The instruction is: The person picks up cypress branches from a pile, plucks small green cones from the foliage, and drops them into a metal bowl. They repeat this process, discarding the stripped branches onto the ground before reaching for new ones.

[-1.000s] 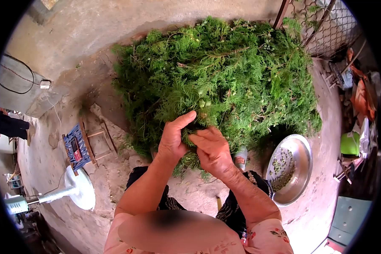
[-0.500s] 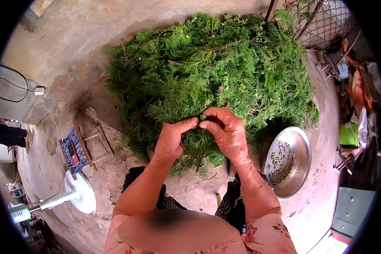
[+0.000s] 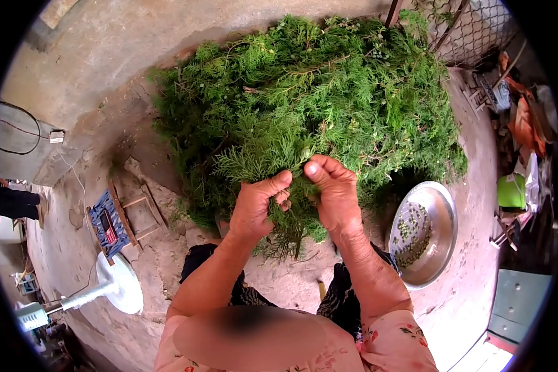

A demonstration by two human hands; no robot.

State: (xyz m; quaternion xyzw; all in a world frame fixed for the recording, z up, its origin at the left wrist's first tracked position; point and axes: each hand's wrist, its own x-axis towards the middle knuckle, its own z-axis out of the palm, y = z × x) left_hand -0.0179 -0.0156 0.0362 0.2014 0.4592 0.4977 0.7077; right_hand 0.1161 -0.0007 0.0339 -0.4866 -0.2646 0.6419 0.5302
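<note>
My left hand [image 3: 257, 201] is closed round a leafy evergreen sprig [image 3: 254, 155], whose flat green fronds spread above the thumb and whose stem end hangs below. Just to the right, my right hand [image 3: 338, 192] is closed with thumb and forefinger together, close to the sprig's right side. Whatever those fingertips hold, if anything, is hidden. A small pale green cone [image 3: 305, 152] shows above the right fingertips. Behind both hands lies a big heap of evergreen branches [image 3: 353, 93]. To the right, a metal basin [image 3: 441, 248] holds many small green cones [image 3: 409, 239].
A low stool [image 3: 108, 223] with a dark red device on it stands left, beside a small wooden frame [image 3: 146, 211]. Below them is a white fan-like stand [image 3: 124, 285]. Another person's dark-clothed legs [image 3: 12, 199] show far left. Bags and clutter [image 3: 527, 133] line the right.
My right fingertips have parted slightly from my left thumb and shifted right, turning more upright. The small green piece formerly between the fingertips is no longer visible there.
</note>
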